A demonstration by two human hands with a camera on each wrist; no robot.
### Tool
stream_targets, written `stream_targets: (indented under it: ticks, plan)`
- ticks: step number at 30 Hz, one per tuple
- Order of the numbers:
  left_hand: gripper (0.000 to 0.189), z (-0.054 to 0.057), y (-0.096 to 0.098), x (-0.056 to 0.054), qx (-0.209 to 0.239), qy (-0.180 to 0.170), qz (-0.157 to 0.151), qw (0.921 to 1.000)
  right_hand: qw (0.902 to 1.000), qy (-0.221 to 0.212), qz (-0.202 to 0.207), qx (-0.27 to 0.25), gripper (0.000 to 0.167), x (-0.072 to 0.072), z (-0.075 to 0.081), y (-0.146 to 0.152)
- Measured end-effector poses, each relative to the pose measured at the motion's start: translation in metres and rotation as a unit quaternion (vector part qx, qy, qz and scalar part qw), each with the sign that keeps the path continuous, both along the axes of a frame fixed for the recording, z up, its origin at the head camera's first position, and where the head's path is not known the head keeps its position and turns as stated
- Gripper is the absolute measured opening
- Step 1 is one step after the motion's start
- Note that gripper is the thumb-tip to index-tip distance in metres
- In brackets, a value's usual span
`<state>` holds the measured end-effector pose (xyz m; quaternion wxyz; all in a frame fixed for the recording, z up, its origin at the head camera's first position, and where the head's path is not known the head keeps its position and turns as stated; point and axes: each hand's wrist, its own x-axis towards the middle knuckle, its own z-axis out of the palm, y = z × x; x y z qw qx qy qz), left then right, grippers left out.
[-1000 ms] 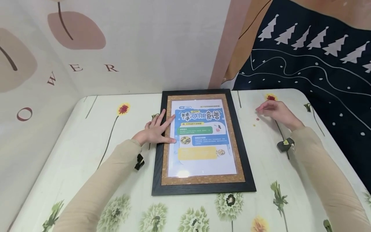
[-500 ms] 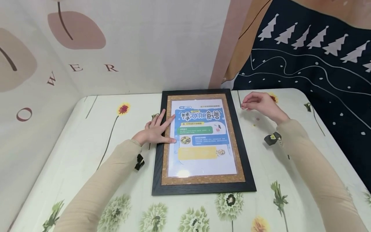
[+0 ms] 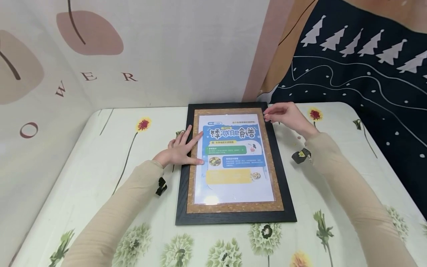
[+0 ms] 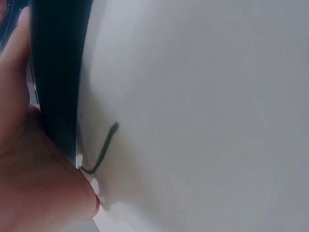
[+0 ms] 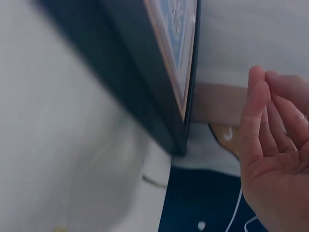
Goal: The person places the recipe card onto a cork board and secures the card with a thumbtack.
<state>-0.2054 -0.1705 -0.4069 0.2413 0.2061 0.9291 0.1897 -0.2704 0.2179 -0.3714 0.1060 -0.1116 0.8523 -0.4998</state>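
Note:
A cork board (image 3: 279,193) in a black frame (image 3: 237,218) lies on the table, with a printed poster sheet (image 3: 217,192) in a clear sleeve over it. My left hand (image 3: 180,150) rests spread across the left side of the frame, thumb and fingertips on the sheet's edge. At the frame's top right corner, my right hand (image 3: 289,116) brings thumb and forefinger together, pinching a tiny thing that looks like a push pin; the fingertips mostly hide it. The right wrist view shows these fingertips (image 5: 260,92) pressed together beside the frame.
Tiny coloured pins (image 3: 298,137) lie on the flower-print tablecloth (image 3: 133,207) just right of the frame, under my right forearm. A pale curtain (image 3: 186,55) hangs behind the table, and a dark blue cloth with white trees (image 3: 350,74) hangs at the right.
My right hand has moved left from over the cloth near the loose pins to the frame's top right corner, fingertips still pinched. The left hand stays on the frame.

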Motion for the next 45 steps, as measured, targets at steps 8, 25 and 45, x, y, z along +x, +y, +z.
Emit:
stream_targets:
  ticks: [8, 25, 45]
  plan:
    - [0.105, 0.002, 0.001, 0.001, -0.009, -0.006, 0.007, 0.9999, 0.9997, -0.009, 0.019, -0.01, 0.032, -0.006, 0.006, -0.025]
    - [0.105, 0.0, 0.003, -0.001, -0.007, -0.006, 0.008, 0.9999, 0.9935, -0.015, 0.097, -0.058, 0.026, -0.008, -0.002, -0.072]
    - [0.108, -0.007, -0.003, -0.002, 0.011, 0.006, 0.004, 0.9999, 0.9857, -0.008, 0.151, -0.075, 0.024, -0.004, -0.001, -0.107]
